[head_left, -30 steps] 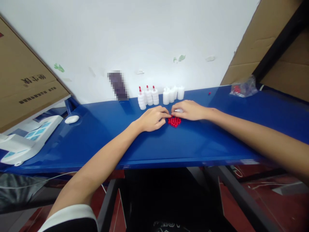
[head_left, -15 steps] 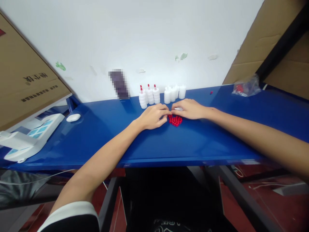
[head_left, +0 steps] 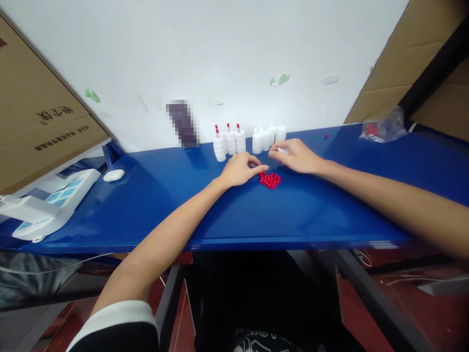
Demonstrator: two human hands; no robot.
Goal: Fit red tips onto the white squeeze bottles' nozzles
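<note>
My left hand (head_left: pixel 240 169) rests at the left edge of a small heap of red tip caps (head_left: pixel 271 181), its thumb reaching over the nearest ones. A gap shows between thumb and forefinger, with nothing visible held there. My right hand (head_left: pixel 297 157) is closed around a small white piece (head_left: pixel 283 150) that looks like a bottle nozzle; its far end is hidden by the fingers. Behind my left hand stand several white squeeze bottles with red-tipped nozzles (head_left: pixel 230 140). White bottles without red tips (head_left: pixel 257 142) stand to their right, behind the heap.
A blue table (head_left: pixel 234 215) runs along the white wall. On the left are a white device with blue panels (head_left: pixel 68 195) and a white oval object (head_left: pixel 114 175). At right lie a clear bag with red pieces (head_left: pixel 383 128) and a lone red cap (head_left: pixel 326 137). Cardboard flanks both sides.
My hands, close together at the caps before, have moved apart. The right one has drawn back to the right with the white piece; the left thumb now extends over the caps. The view shifted slightly.
</note>
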